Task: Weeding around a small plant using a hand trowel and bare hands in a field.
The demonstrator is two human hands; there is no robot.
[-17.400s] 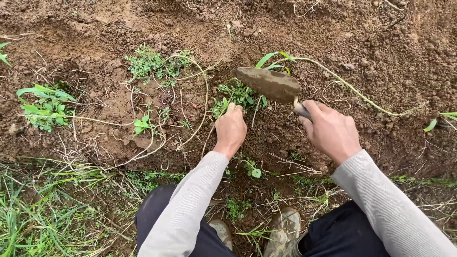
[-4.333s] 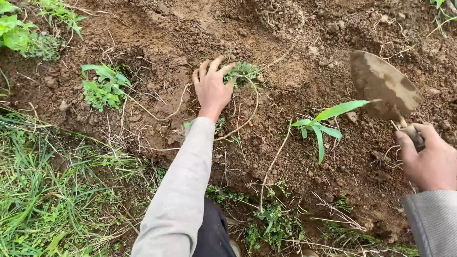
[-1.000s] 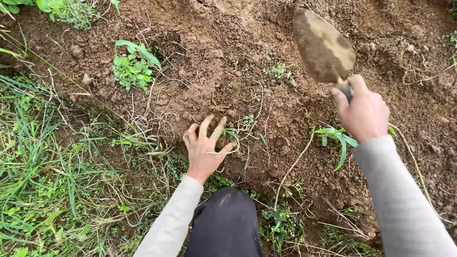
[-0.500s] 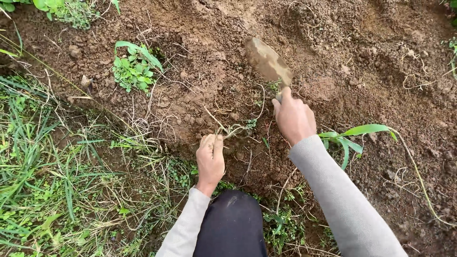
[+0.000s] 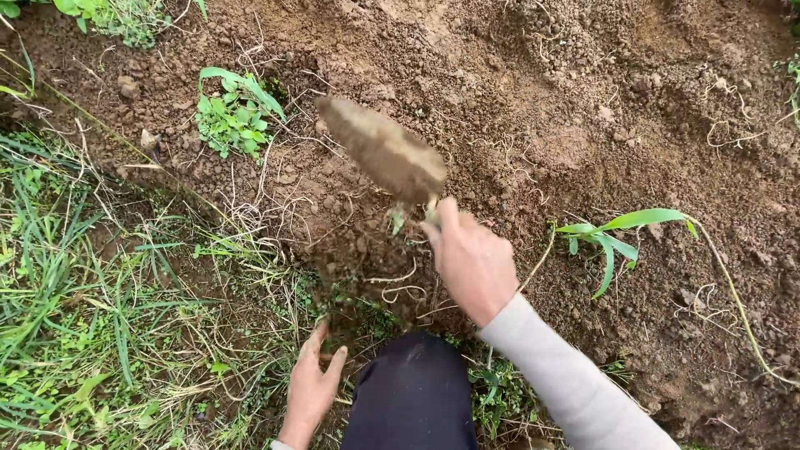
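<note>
Fingers of the right hand [image 5: 472, 260] clench around the handle of a soil-caked trowel [image 5: 383, 150], whose blade is lifted above the brown soil [image 5: 583, 92] and points up and to the left, blurred. Just under the blade a few pale roots [image 5: 398, 287] lie loose on the dirt. The left hand [image 5: 312, 390] is lower, beside the dark trouser knee [image 5: 410, 392], fingers loosely spread and grasping nothing, resting at the grassy edge [image 5: 75, 317]. A leafy weed [image 5: 233, 108] grows left of the trowel; a long-bladed seedling [image 5: 617, 233] stands right of the right hand, apart from it.
</note>
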